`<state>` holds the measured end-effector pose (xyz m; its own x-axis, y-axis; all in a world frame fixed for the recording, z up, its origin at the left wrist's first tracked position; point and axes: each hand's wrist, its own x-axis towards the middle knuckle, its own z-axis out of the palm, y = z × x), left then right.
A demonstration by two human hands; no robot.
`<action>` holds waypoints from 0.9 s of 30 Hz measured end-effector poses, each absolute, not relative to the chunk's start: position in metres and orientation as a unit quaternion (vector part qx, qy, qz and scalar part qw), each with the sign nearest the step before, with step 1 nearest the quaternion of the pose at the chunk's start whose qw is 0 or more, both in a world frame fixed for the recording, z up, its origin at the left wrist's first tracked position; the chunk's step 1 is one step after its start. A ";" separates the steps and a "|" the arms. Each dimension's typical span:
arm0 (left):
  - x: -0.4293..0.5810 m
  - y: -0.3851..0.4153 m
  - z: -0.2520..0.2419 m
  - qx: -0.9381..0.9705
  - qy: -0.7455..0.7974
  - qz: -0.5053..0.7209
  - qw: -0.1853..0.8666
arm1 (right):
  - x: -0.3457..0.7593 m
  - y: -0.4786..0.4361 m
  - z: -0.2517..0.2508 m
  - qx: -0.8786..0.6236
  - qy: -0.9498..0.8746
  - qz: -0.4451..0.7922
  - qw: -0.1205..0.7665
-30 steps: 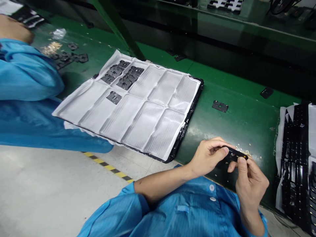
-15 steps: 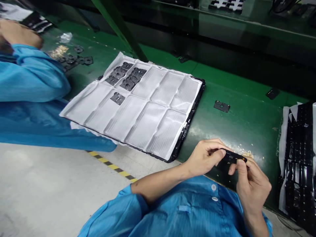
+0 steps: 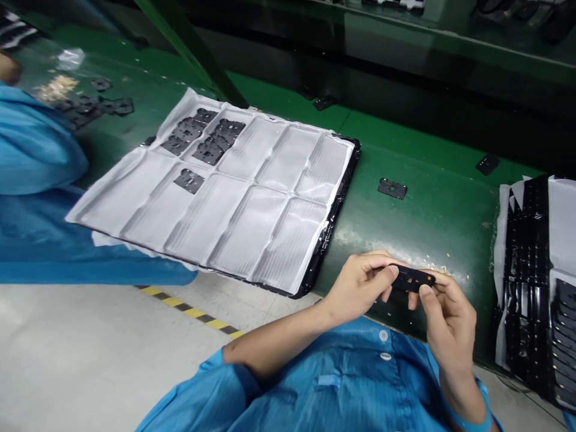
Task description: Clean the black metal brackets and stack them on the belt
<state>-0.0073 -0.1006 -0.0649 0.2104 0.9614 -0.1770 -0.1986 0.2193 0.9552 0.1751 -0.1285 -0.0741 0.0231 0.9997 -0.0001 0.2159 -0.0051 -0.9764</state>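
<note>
"Head view: what's around you?"

"To my left, a lined, compartmented tray [image 3: 191, 222]; ahead on the green bench [image 3: 432, 216], a loose black plate [image 3: 392, 189]; just beyond my right hand [image 3: 451, 318], pale bits [image 3: 443, 270]."

"And what you're holding?"

"A flat black piece [image 3: 408, 279], over the bench's near edge. My left hand [image 3: 357, 285] pinches one end, the right the other, fingers [image 3: 449, 287] closed on it. It has cutouts and a yellow spot near the right end; my left thumb [image 3: 386, 278] hides part of the other."

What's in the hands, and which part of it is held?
A black plate: the left hand grips its left end, the right hand its right end, near the yellow square.
</note>
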 end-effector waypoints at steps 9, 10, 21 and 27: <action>-0.003 -0.106 -0.067 0.458 0.415 0.455 0.641 | 0.173 -0.127 -0.081 -0.591 -0.507 0.394 0.488; -0.003 -0.106 -0.068 0.453 0.415 0.460 0.641 | 0.172 -0.127 -0.081 -0.587 -0.508 0.398 0.488; -0.002 -0.109 -0.073 0.466 0.433 0.456 0.622 | 0.172 -0.131 -0.084 -0.569 -0.524 0.404 0.488; -0.003 -0.110 -0.075 0.474 0.435 0.451 0.619 | 0.173 -0.130 -0.089 -0.584 -0.509 0.398 0.491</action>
